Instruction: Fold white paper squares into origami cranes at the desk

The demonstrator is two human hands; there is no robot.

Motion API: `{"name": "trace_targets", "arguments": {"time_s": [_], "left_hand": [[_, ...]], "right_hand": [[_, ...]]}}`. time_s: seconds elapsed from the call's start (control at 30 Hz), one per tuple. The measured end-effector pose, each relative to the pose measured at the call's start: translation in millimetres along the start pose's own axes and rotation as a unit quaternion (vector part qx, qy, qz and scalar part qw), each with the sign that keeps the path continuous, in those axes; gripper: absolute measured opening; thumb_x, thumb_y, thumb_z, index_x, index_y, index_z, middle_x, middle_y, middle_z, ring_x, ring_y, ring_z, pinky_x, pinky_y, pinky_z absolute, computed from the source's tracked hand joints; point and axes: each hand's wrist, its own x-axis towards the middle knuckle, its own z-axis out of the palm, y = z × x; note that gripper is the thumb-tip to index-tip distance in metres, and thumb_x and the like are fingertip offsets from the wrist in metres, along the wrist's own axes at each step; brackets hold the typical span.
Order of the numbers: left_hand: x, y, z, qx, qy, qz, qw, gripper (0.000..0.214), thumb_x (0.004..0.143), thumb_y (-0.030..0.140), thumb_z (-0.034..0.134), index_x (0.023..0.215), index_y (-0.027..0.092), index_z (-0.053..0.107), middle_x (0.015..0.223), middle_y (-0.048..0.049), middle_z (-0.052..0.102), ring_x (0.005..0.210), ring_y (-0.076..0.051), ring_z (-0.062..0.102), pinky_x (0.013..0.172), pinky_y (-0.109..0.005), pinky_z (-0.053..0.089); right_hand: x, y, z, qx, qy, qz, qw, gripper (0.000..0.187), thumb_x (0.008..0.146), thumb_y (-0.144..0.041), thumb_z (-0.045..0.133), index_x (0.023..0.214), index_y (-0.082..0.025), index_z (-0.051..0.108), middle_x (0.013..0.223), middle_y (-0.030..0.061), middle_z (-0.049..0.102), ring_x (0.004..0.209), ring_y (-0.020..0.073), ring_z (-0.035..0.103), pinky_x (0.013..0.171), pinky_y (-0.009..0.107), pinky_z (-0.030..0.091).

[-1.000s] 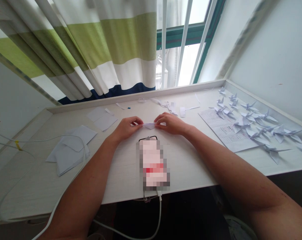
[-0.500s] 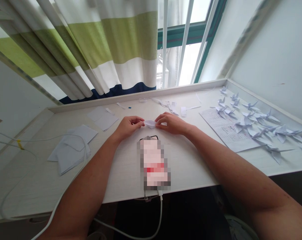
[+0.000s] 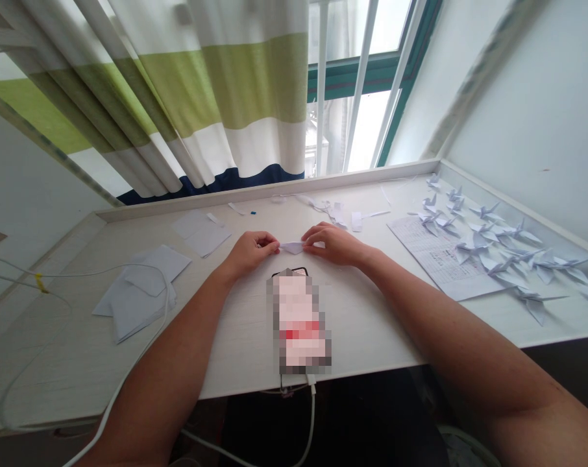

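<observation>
Between my two hands lies a small folded piece of white paper, pointed at its ends and low on the pale wood-grain desk. My left hand pinches its left end with the fingertips. My right hand holds its right end, fingers curled over it. Just below the hands lies a smartphone, its screen blurred out. My forearms rest on the desk edge on either side of it.
Several white paper cranes stand at the right, partly on a printed sheet. Paper squares and a loose stack lie left. Paper scraps lie along the back ledge. A white cable runs from the phone.
The folded paper looks flatter and narrower than half a second ago, when it was slightly puffed. My hands stay in nearly the same place; the whole view shifts slightly.
</observation>
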Motion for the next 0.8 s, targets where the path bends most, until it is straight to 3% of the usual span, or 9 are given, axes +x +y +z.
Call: {"name": "trace_targets", "arguments": {"time_s": [0.2,0.3,0.4,0.53,0.67,0.8], "left_hand": [[-1.1,1.0,-2.4,0.041,-0.029,0.025,0.998,0.027,0.086,0.046,0.067,0.088,0.020,0.075,0.082,-0.0035,0.077,0.071,-0.019,0.064,0.075,-0.033,0.052],[-2.2,2.8,-2.4,0.058,-0.033,0.033,0.997,0.025,0.088,0.045,0.066,0.088,0.021,0.073,0.082,-0.0035,0.076,0.071,-0.019,0.063,0.076,-0.034,0.052],[-2.6,2.8,-2.3,0.074,-0.034,0.038,0.996,0.024,0.089,0.044,0.064,0.089,0.022,0.073,0.082,-0.0034,0.075,0.072,-0.020,0.063,0.076,-0.035,0.052],[-2.4,0.7,-2.1,0.083,-0.031,0.047,0.995,0.025,0.091,0.045,0.063,0.089,0.022,0.073,0.082,-0.0035,0.075,0.073,-0.020,0.062,0.076,-0.035,0.051],[-2.3,-1.0,-1.7,0.095,-0.027,0.057,0.993,0.025,0.093,0.045,0.061,0.092,0.022,0.072,0.085,-0.0032,0.075,0.072,-0.019,0.061,0.074,-0.035,0.051],[-2.4,-0.7,0.4,0.087,-0.012,0.088,0.992,0.030,0.095,0.049,0.061,0.105,0.023,0.073,0.100,-0.0050,0.076,0.082,-0.020,0.065,0.073,-0.033,0.051]], "right_hand": [[2.1,2.5,4.4,0.020,0.013,0.004,1.000,0.014,0.099,-0.025,0.067,0.099,-0.020,0.080,0.117,0.0091,0.079,0.111,0.0268,0.068,0.101,0.045,0.053],[2.4,1.4,6.5,0.027,0.030,0.043,0.998,0.008,0.096,-0.023,0.071,0.100,-0.021,0.077,0.111,0.0083,0.078,0.105,0.0252,0.070,0.097,0.043,0.054],[1.9,-1.4,7.6,0.030,0.043,0.082,0.995,0.014,0.094,-0.025,0.073,0.108,-0.022,0.074,0.111,0.0082,0.078,0.104,0.0256,0.071,0.094,0.043,0.054],[3.1,-4.1,10.3,0.062,0.063,0.067,0.994,0.025,0.097,-0.029,0.072,0.121,-0.023,0.074,0.114,0.0077,0.079,0.109,0.0250,0.070,0.103,0.043,0.052],[6.7,-2.5,14.8,0.053,0.062,0.060,0.995,0.017,0.097,-0.030,0.071,0.108,-0.021,0.081,0.109,0.0097,0.079,0.107,0.0259,0.069,0.099,0.044,0.054],[8.0,0.4,17.8,0.050,0.065,0.052,0.995,0.014,0.095,-0.026,0.073,0.105,-0.022,0.083,0.107,0.0100,0.078,0.105,0.0261,0.068,0.097,0.044,0.054]]}}
